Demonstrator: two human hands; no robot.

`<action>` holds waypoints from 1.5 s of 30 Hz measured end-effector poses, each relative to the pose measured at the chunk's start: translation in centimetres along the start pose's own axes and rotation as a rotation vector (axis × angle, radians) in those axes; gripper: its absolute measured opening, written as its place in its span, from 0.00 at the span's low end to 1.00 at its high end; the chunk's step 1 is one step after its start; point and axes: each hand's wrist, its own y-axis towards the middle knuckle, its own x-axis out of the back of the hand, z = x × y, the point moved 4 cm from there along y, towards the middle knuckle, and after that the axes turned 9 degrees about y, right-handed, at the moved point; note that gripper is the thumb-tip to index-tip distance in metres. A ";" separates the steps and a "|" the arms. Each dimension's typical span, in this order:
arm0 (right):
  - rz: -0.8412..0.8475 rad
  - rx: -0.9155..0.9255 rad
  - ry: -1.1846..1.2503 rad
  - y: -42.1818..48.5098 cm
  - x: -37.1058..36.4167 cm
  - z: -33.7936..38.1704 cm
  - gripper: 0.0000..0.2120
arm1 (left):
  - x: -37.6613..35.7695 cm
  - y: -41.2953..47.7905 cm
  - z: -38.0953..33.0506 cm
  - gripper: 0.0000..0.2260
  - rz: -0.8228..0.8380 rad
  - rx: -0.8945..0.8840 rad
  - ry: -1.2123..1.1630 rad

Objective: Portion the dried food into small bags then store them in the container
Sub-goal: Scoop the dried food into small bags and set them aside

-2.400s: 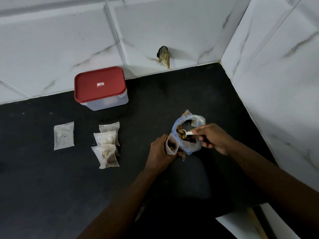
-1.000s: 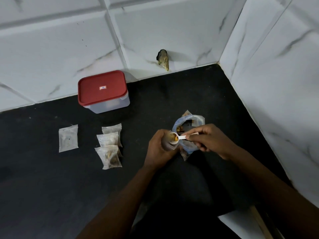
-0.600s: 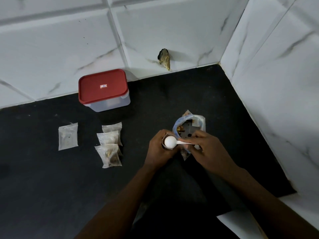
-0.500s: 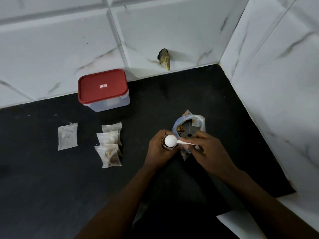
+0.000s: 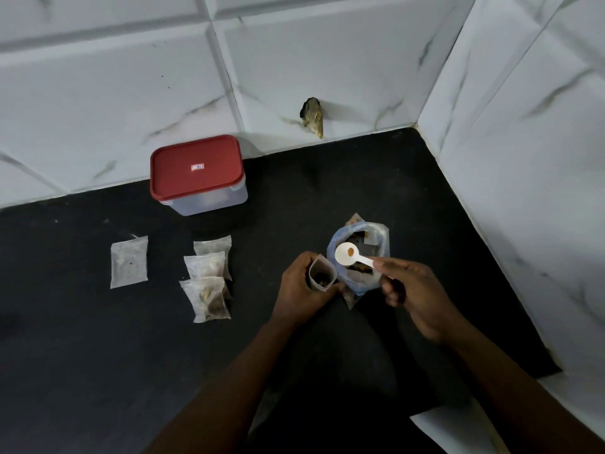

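Hands at work over a black surface (image 5: 82, 371) set in a corner of white marble-look tiled walls (image 5: 98, 77). Left hand (image 5: 302, 288) is curled around one small clear bag (image 5: 321, 276), held mouth-up with a few dried pieces inside. Right hand (image 5: 414, 294) pinches the handle of one white plastic spoon (image 5: 352, 256), its bowl facing up with a single orange-brown piece in it, poised over the open mouth of one large clear bag of dried food (image 5: 360, 257) that stands just beside the small bag. Three filled small bags (image 5: 209, 276) lie overlapping in a column to the left; one flatter bag (image 5: 128, 261) lies apart, further left. One clear container with a red lid (image 5: 198, 173), shut, stands at the back wall, well apart from the hands. Open black surface lies between the bags and the near edge. One small brownish object (image 5: 312, 117) sits against the back wall. A white sheet (image 5: 458, 430) shows at lower right.
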 end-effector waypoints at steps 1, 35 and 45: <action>-0.022 0.008 -0.013 0.1 0.3 0.2 0.08 | 0.1 0.0 -0.1 0.16 -0.004 -0.001 -0.006; 0.046 -0.137 -0.505 6.0 -1.1 1.5 0.07 | -0.7 0.4 0.2 0.19 0.117 0.146 -0.171; 0.070 -0.225 -0.324 5.5 -0.6 1.3 0.10 | -0.7 0.4 0.2 0.17 0.124 0.139 -0.142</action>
